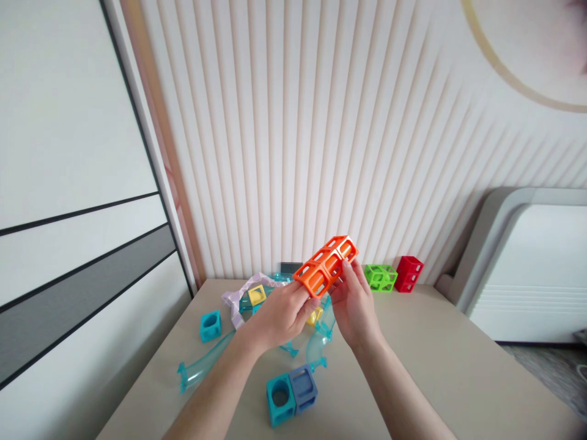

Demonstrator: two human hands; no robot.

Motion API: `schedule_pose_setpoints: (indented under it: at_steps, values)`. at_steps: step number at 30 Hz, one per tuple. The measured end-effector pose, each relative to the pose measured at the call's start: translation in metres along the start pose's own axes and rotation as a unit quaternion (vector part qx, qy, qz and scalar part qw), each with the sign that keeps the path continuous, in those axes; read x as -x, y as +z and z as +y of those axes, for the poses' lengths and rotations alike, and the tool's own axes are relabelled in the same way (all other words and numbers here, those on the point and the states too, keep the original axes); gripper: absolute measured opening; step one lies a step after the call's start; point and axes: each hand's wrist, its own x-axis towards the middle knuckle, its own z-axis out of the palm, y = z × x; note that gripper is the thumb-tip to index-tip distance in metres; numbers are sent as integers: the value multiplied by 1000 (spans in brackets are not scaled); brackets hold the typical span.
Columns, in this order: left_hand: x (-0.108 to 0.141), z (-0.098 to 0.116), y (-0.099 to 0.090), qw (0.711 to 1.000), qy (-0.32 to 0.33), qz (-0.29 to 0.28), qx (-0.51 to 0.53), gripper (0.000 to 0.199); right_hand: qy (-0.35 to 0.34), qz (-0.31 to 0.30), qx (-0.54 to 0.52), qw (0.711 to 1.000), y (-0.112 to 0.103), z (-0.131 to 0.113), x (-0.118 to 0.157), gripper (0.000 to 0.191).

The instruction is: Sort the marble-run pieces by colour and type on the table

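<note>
An orange openwork block piece point(326, 264), long and tilted up to the right, is held above the table between both hands. My left hand point(287, 308) grips its lower left end, fingers closed around it. My right hand point(353, 299) holds its right side from below, the thumb near the upper end. Beneath the hands, a yellow piece point(314, 316) and clear teal tube pieces point(316, 347) are partly hidden.
On the beige table point(413, 366) lie a teal cube point(210, 326), a teal tube point(206, 366), a lilac track point(233, 298), a yellow cube point(257, 295), and joined teal and blue cubes point(292, 394). Green point(380, 278) and red blocks point(408, 274) stand by the ribbed wall.
</note>
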Motion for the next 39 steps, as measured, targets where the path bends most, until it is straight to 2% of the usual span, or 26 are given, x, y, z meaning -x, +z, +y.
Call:
schedule_pose_setpoints:
  at_steps: [7,11,15,18,21,23,26,28,29,31,34,37,39]
  values:
    - [-1,4,5,986,48,63,-146,36,52,-72,50,995,6,13,15,40]
    - [-3,9,10,988,26,29,-147,29,19,-48,28,998,5,15,17,34]
    - [-6,13,12,990,37,16,-132,28,-6,-41,19,999,6,11,17,33]
    - [-5,14,10,989,63,32,-133,31,-23,-27,16,999,4,6,11,31]
    - [-1,15,5,985,107,60,-120,34,-97,32,-9,995,-3,0,-2,27]
    - [2,16,4,983,125,101,-85,35,-122,32,-1,992,-9,-4,-9,27]
    - [5,16,2,973,91,212,-15,34,-67,-63,63,994,-14,-7,-10,36]
    - [5,17,0,960,24,276,32,32,-25,-154,107,982,-14,-6,-4,47]
    - [5,18,-1,955,-16,289,63,32,-15,-197,124,973,-14,-6,-1,52]
    - [3,19,-5,945,-92,275,151,37,-3,-271,151,951,-13,-6,5,61]
    - [1,17,-12,919,-168,214,284,45,11,-332,182,925,-12,-8,10,66]
    - [0,11,-17,901,-193,184,343,48,6,-349,216,912,-14,-9,9,65]
    - [0,7,-19,897,-190,169,362,47,-14,-336,232,913,-14,-10,7,59]
